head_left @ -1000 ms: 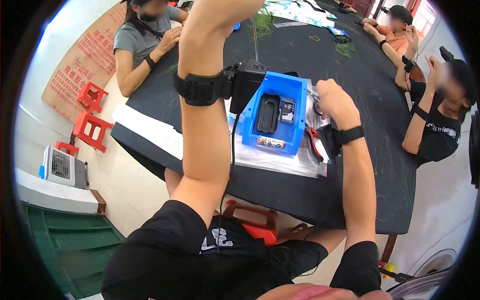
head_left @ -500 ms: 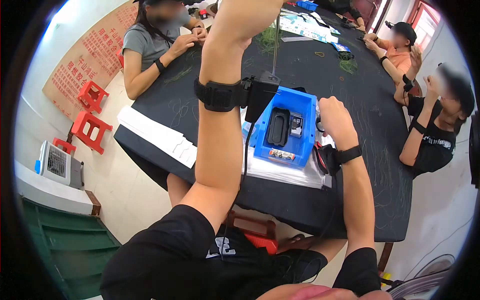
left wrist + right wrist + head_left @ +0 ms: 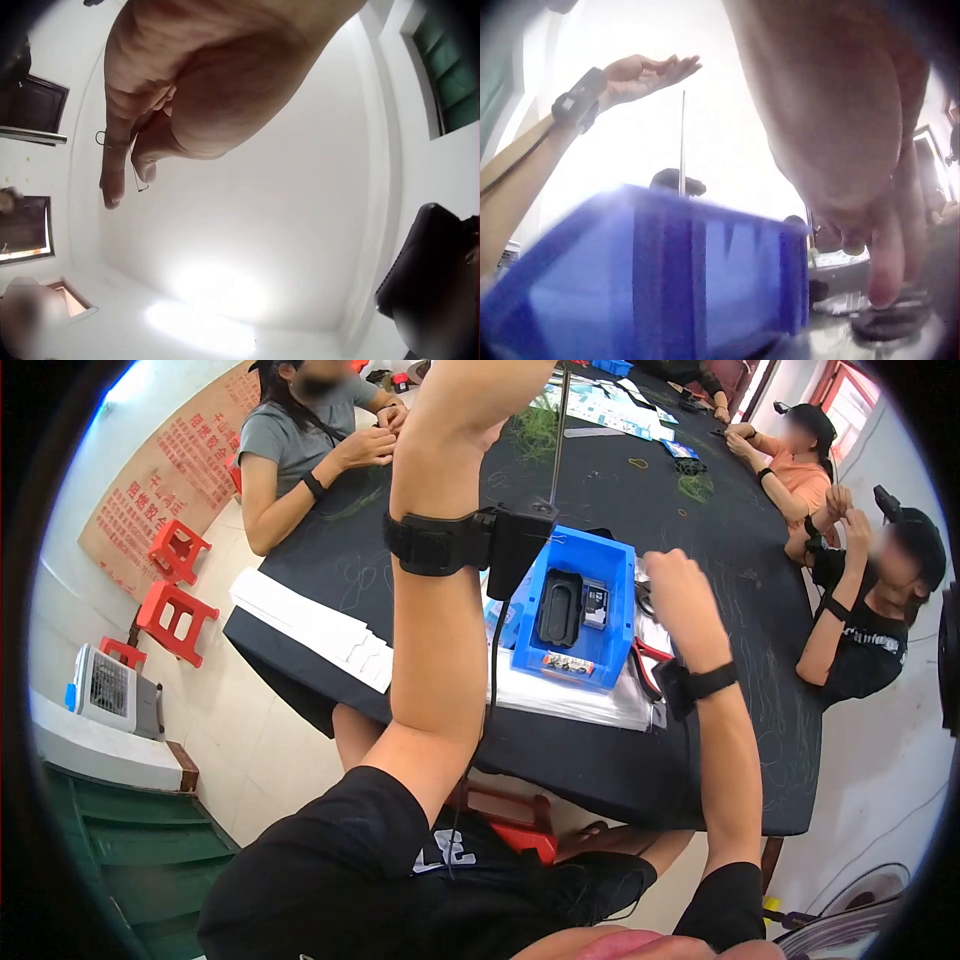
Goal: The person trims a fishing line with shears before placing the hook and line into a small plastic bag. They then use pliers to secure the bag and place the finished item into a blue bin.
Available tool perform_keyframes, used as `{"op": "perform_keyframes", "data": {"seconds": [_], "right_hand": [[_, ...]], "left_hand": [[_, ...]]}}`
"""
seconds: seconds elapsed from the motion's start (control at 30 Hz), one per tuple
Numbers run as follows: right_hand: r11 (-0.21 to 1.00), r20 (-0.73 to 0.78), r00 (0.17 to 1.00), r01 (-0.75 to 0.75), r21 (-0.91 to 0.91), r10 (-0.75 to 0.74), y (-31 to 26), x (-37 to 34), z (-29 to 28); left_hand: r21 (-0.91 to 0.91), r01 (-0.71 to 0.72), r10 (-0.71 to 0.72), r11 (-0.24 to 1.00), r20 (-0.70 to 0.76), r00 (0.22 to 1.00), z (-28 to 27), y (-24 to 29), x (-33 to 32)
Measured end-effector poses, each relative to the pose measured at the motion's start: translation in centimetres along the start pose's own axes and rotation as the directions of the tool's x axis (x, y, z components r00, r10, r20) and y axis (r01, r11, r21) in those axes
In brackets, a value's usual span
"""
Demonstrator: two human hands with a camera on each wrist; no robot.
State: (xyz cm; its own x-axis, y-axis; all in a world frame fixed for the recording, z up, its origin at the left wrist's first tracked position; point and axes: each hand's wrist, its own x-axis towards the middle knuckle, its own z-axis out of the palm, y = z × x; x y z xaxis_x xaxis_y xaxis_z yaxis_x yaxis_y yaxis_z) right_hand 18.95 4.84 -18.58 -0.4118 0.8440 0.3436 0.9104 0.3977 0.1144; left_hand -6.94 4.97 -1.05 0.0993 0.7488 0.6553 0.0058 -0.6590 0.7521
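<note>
My left hand (image 3: 480, 395) is raised at the top of the head view, partly cut off by the frame edge. In the left wrist view, its thumb and finger (image 3: 112, 180) pinch a thin wire piece (image 3: 138, 180) with a small hooked end. The right hand (image 3: 686, 605) is just right of a blue bin (image 3: 618, 615), over dark scissor handles (image 3: 643, 598). Its fingers point down, close to the dark loops (image 3: 889, 322) in the right wrist view; contact is unclear. The bin contains a black tray (image 3: 561, 608), a small box (image 3: 595, 605) and a printed pack (image 3: 568, 663).
Red-handled pliers (image 3: 650, 660) lie between bin and right wrist. A thin metal rod (image 3: 560, 450) stands behind the bin. White paper (image 3: 310, 625) is at left, clear bags (image 3: 600, 705) under the bin, green line (image 3: 537, 432) farther back. Several people sit around the black table (image 3: 730, 560).
The right hand has shifted slightly away from the bin, uncovering more of the scissor handles and pliers. My left arm moved right in the head view, then stayed raised.
</note>
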Motion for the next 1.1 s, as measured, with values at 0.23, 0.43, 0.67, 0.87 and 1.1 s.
{"op": "perform_keyframes", "data": {"seconds": [0.23,0.43,0.67,0.87,1.1], "right_hand": [[0.468,-0.387,0.89,0.243,0.85,0.241,-4.0,3.2,-11.8],[0.155,-0.499,0.853,0.478,0.864,0.152,-7.0,6.1,-11.6],[0.012,-0.5,0.852,0.504,0.863,0.157,-6.4,6.7,-11.2],[0.156,-0.507,0.847,0.486,0.86,0.156,-4.4,5.6,-12.0],[0.447,-0.525,0.834,0.411,0.795,0.167,-2.2,4.3,-13.8]], "left_hand": [[-0.197,-0.052,0.067,0.979,0.073,0.995,-0.1,0.2,0.2],[-0.225,-0.036,0.071,0.974,0.148,0.986,1.2,0.9,0.0],[-0.166,0.115,-0.081,0.979,0.198,0.977,2.8,2.3,-0.6],[-0.12,0.016,0.011,0.993,0.225,0.974,3.6,3.2,-1.2],[-0.029,0.028,-0.022,0.999,0.192,0.981,4.7,2.5,-0.5]]}}
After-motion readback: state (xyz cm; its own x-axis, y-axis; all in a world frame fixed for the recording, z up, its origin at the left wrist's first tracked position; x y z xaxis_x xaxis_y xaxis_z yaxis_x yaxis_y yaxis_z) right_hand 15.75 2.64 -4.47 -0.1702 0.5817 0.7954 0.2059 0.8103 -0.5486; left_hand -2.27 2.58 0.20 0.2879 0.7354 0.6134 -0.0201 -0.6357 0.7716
